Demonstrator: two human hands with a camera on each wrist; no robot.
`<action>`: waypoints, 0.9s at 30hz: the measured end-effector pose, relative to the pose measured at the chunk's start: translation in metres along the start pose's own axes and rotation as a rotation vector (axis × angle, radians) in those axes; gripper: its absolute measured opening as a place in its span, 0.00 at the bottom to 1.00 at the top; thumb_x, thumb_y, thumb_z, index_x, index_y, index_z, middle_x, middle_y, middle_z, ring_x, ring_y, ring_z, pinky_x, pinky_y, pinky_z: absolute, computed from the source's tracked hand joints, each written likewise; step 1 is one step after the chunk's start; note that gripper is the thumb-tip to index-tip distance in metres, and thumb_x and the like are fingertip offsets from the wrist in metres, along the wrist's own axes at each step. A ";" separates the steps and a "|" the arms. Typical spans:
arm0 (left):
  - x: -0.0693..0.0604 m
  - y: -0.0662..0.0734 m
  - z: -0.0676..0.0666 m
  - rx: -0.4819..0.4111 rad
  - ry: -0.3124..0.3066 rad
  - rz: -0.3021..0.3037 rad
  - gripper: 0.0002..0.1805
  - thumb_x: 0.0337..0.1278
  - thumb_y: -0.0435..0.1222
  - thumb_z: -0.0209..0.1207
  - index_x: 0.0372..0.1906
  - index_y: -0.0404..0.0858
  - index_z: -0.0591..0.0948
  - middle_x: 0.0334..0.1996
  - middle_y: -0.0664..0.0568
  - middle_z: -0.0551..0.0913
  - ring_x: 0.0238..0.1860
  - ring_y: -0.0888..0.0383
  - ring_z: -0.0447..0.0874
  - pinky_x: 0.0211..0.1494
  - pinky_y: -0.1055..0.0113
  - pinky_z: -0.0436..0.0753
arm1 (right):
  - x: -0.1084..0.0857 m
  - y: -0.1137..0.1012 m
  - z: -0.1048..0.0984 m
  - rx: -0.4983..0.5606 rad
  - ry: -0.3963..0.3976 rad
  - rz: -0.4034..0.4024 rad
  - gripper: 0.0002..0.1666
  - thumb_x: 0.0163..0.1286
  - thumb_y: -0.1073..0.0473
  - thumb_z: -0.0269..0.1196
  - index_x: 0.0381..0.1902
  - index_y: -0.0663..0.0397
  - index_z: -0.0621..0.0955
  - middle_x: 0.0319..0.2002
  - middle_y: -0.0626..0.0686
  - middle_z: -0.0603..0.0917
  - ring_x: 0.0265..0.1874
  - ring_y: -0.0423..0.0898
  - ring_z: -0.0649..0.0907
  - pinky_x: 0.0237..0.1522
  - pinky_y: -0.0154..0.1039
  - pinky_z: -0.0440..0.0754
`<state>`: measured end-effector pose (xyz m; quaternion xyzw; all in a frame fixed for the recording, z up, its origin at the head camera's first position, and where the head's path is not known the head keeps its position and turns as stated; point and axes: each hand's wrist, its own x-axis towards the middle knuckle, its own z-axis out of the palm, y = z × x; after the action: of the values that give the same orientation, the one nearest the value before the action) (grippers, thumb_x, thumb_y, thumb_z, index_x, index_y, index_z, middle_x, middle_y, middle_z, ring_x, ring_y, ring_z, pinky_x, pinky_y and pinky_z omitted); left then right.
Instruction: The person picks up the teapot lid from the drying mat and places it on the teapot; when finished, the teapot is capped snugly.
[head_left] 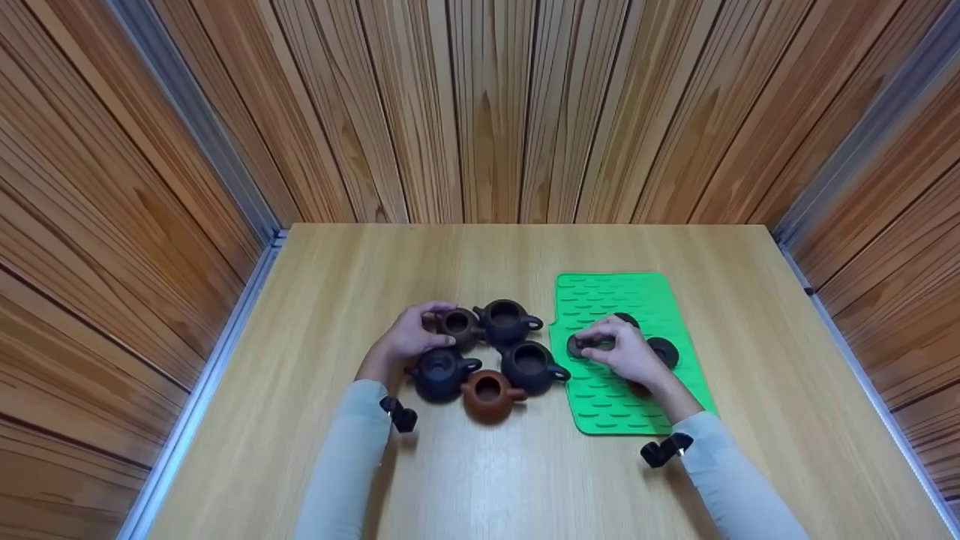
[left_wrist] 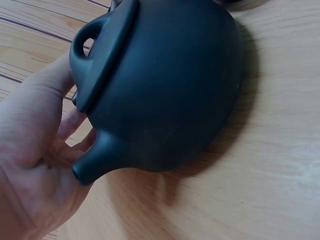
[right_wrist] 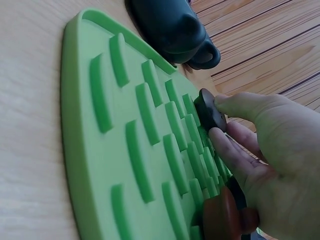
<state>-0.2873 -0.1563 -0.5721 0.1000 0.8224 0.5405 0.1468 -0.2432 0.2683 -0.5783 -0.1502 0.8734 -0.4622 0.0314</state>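
My left hand [head_left: 409, 334] grips a small dark brown teapot [head_left: 461, 341] without a lid, its fingers and thumb around the left side. Just in front is a black teapot [head_left: 439, 391] with its lid on; in the left wrist view this pot [left_wrist: 170, 90] hides the left fingertips. Over the green ridged mat [head_left: 600, 412], my right hand [head_left: 628, 351] pinches a small dark lid [right_wrist: 209, 111] between thumb and fingers. The lid is at the mat's left side; whether it touches the mat is unclear.
Lidless pots stand close together: two black teapots [head_left: 504, 337] [head_left: 529, 384] and a reddish-brown teapot [head_left: 487, 412]. On the mat lie a black lid [head_left: 664, 350], another dark lid [head_left: 627, 319] and a reddish-brown lid [right_wrist: 220, 217]. Wooden panels [head_left: 487, 112] wall the table's back and sides.
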 end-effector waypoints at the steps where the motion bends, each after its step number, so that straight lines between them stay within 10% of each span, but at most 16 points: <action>1: 0.000 0.000 0.000 -0.003 -0.002 -0.004 0.34 0.65 0.24 0.74 0.75 0.36 0.82 0.68 0.36 0.87 0.69 0.42 0.86 0.74 0.56 0.81 | 0.000 0.000 0.000 -0.010 0.001 0.002 0.15 0.71 0.65 0.79 0.55 0.58 0.94 0.51 0.62 0.88 0.52 0.49 0.84 0.51 0.27 0.83; 27: 0.000 0.000 -0.002 0.035 -0.005 0.018 0.33 0.65 0.25 0.75 0.75 0.35 0.82 0.70 0.36 0.87 0.69 0.42 0.85 0.78 0.49 0.80 | 0.002 0.003 0.006 -0.043 0.035 0.012 0.11 0.68 0.69 0.79 0.48 0.55 0.96 0.42 0.59 0.84 0.44 0.47 0.82 0.47 0.30 0.78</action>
<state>-0.2879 -0.1584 -0.5717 0.1113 0.8304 0.5270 0.1422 -0.2449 0.2643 -0.5837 -0.1374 0.8843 -0.4459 0.0155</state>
